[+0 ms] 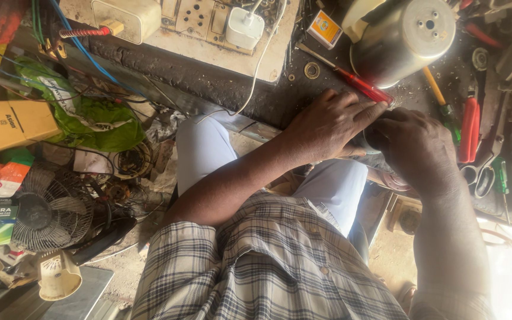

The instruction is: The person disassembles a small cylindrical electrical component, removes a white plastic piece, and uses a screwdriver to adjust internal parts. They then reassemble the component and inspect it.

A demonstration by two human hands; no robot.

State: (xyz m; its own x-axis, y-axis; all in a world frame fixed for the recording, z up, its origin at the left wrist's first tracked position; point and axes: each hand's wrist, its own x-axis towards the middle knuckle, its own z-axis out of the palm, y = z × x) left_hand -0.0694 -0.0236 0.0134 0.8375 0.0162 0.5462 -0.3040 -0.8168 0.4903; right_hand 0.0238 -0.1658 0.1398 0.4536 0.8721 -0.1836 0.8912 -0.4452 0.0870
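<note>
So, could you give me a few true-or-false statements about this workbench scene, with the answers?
1. The left hand and right hand both close on a small grey part. True.
2. A red screwdriver lies on the bench just beyond the left hand. True.
3. The right hand holds the metal cylinder. False: it rests on the bench, apart from both hands.
4. The fan guard sits on the bench. False: it lies down on the floor, at the person's left.

Dark workbench (220, 83), steel jar (401, 38), red screwdriver (362, 88), perhaps pliers (468, 127)
</note>
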